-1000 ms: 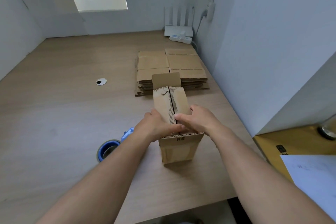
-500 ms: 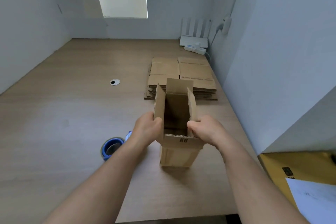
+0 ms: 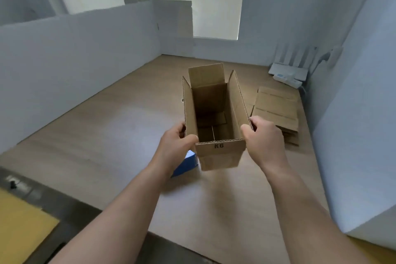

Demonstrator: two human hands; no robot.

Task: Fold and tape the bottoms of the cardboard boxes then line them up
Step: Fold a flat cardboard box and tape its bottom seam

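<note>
The left hand (image 3: 174,142) grips the left wall of an upright cardboard box (image 3: 220,156), thumb curled over the near corner of its rim. The right hand (image 3: 264,133) grips the right wall the same way, fingers wrapped around the outside. The box stands open-topped between them with its flaps raised and a closed seam showing inside its bottom. "KG" is printed on the near flap. A blue object (image 3: 187,164) lies just behind the left wrist on the wooden table (image 3: 107,135). A stack of flattened boxes (image 3: 276,111) lies to the right.
</note>
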